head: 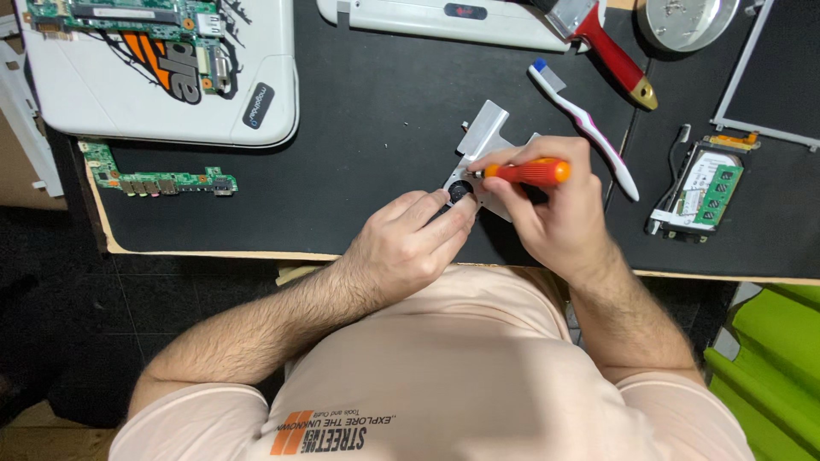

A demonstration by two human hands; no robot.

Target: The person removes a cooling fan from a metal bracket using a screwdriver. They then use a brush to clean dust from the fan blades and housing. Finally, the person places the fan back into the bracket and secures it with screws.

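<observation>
Gripping a small screwdriver with an orange plastic handle [530, 172], the right hand [551, 209] is curling its fingers fully around the handle and holding the tool almost level, tip pointing left. The tip is meeting a small round black part [460, 191] that is sitting on a flat silver metal bracket [484, 135] lying on the black work mat [359, 128] near the front edge of the table. The left hand [408, 243] is lying partly closed, its fingertips [446, 207] pressing against the bracket and the black part from the near side; whether it is pinching the part or only steadying it, I cannot tell.

Just beyond the right hand, a white toothbrush with a pink stripe and blue bristles [589, 128] is lying slantwise on the mat. Further back, a paintbrush with a red handle [611, 51] is resting near a round silver metal dish [688, 21]. To the right, a silver hard drive with a green memory module on top [702, 192] is sitting well apart from the hands. To the far left, a narrow green circuit board [158, 177] is lying just in front of a white laptop shell [171, 94] carrying another green board
</observation>
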